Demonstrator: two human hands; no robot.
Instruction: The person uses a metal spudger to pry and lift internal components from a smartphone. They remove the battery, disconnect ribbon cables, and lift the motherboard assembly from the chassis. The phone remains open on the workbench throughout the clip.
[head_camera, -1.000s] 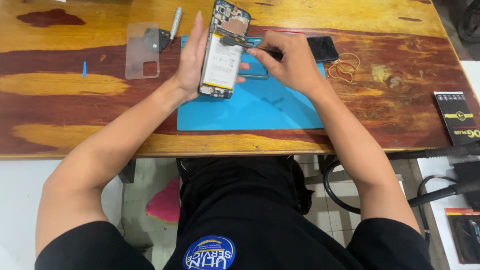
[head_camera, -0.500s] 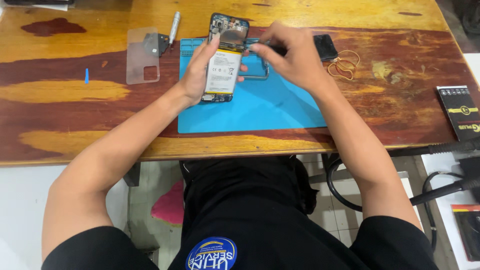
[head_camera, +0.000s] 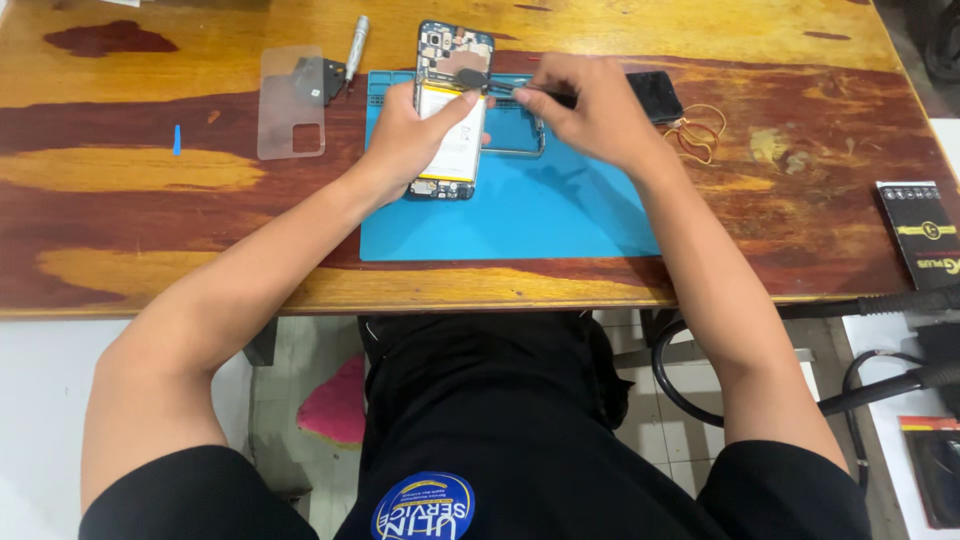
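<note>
Two bare hands work over an opened smartphone with its back cover off, white battery and circuit boards exposed (head_camera: 447, 110), which lies lengthwise on the upper left part of a flat blue rubber work mat (head_camera: 520, 215) near the middle of a red-and-yellow streaked wooden table (head_camera: 130, 210). The left hand (head_camera: 412, 140) rests on the phone's left edge and lower half, fingers curled around it and the thumb across the battery, so it grips the phone and pins it to the mat. The right hand (head_camera: 597, 118) is closed around a thin dark tweezer-like tool (head_camera: 508, 88), whose tip touches a small dark part at the phone's upper right, just above the battery. Just beside the phone, under the right hand, a thin metal frame (head_camera: 520, 150) lies on the mat. A black rectangular slab (head_camera: 657, 95) sits at the mat's upper right corner, with loops of orange rubber band (head_camera: 697, 132) near it on the wood. Well to the left lie a clear plastic phone case (head_camera: 290, 102), a silver pen-shaped screwdriver (head_camera: 355, 45) and a small blue pick (head_camera: 177, 139). A black box with yellow print (head_camera: 920, 230) sits at the table's right edge.
</note>
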